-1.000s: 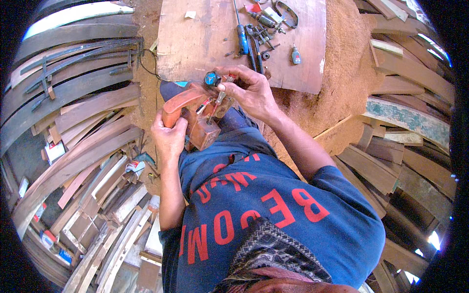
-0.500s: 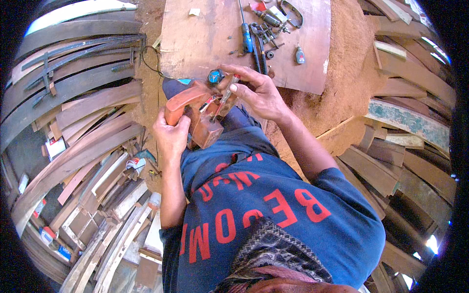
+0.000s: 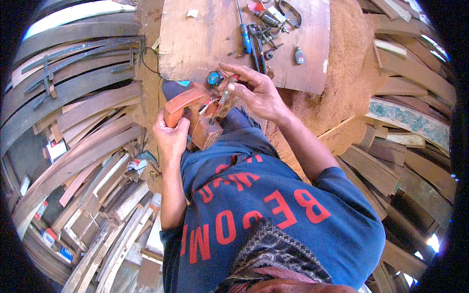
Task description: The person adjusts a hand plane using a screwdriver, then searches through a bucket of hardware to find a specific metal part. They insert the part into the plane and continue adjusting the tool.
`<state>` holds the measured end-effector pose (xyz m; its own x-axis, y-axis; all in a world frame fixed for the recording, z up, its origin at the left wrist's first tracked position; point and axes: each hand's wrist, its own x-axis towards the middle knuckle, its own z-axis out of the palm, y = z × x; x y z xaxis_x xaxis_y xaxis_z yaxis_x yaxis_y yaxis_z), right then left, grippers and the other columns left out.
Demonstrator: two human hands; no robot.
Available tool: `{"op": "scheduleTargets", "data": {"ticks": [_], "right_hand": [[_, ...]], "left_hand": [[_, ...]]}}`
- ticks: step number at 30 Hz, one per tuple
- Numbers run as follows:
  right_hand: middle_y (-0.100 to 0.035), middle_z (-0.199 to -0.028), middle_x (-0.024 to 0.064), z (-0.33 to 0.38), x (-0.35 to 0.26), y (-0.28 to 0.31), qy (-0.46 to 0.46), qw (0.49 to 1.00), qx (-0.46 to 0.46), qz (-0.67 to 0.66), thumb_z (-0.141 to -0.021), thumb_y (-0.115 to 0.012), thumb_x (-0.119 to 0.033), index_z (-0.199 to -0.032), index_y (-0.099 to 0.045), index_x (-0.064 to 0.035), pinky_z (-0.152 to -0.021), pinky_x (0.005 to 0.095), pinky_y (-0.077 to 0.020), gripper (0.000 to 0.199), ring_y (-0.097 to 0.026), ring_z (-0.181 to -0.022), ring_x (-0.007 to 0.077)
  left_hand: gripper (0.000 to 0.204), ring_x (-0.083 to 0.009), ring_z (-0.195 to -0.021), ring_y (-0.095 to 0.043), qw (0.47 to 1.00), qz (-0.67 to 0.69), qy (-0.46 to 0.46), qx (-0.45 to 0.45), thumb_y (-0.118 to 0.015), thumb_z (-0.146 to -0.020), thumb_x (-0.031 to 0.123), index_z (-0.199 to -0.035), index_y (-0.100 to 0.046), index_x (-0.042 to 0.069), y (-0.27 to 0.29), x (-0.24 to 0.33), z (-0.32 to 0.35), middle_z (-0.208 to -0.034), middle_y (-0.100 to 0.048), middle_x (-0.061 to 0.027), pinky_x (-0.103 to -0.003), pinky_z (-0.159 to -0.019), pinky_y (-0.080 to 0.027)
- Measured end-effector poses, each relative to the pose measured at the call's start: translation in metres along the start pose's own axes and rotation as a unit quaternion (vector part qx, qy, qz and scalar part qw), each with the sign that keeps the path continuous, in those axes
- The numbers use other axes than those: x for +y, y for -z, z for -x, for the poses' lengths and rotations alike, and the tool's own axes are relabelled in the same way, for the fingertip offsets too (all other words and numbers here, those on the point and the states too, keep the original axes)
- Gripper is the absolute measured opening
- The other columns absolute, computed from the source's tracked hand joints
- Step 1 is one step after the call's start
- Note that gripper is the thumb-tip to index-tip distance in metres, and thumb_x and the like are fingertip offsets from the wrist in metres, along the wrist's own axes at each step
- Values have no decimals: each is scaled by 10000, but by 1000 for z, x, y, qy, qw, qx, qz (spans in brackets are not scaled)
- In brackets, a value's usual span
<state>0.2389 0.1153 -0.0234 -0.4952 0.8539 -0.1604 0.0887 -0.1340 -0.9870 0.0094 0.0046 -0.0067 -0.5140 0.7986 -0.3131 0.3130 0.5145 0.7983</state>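
Sawdust (image 3: 352,63) borders plywood (image 3: 195,44). My left hand (image 3: 171,131) grips an orange power tool (image 3: 186,100); my right hand (image 3: 259,95) pinches a screwdriver (image 3: 225,95).

Stacked timber (image 3: 73,85) lines both sides of a sawdust-strewn floor (image 3: 349,58) — bright light (image 3: 433,242) shows through gaps at right.

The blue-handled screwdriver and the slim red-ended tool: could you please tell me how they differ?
The blue-handled screwdriver lies on the board; the slim red-ended tool is held in the right hand. The screwdriver's handle is blue, whereas the tool's body looks pale. The screwdriver looks longer and thicker than the tool. Both are elongated.
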Motion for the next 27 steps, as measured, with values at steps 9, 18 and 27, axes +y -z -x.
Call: {"op": "scheduleTargets", "data": {"ticks": [9, 18, 27], "right_hand": [[-715, -1183, 100, 1, -1, -4, -20, 999, 23, -37, -961, -680, -198, -1317, -660, -65, -999, 350, -495, 381, -641, -1120, 186], [-665, -1308, 100, 2, -7, 1, 4, 1000, -21, -4, -987, -652, -181, -1368, -612, -42, -1075, 360, -452, 408, -590, -1234, 190], [-674, -1283, 86, -3, -1, 1, -16, 999, -31, -17, -976, -677, -212, -1341, -633, -41, -1052, 363, -473, 405, -600, -1190, 167]], "left_hand": [[383, -117, -789, -636, 999, 7, 29, -15, -685, -751, 61, -1129, -676, -5, 2, -8, -1, -925, -699, -34, -303, -710, -531], [323, -118, -811, -658, 1000, 21, -4, 8, -664, -750, 25, -1068, -682, -30, -1, -5, 0, -915, -716, -61, -299, -739, -542], [321, -122, -800, -654, 1000, 12, 6, 8, -668, -744, 33, -1058, -674, -36, -1, -9, 0, -901, -712, -62, -301, -733, -541]]}}
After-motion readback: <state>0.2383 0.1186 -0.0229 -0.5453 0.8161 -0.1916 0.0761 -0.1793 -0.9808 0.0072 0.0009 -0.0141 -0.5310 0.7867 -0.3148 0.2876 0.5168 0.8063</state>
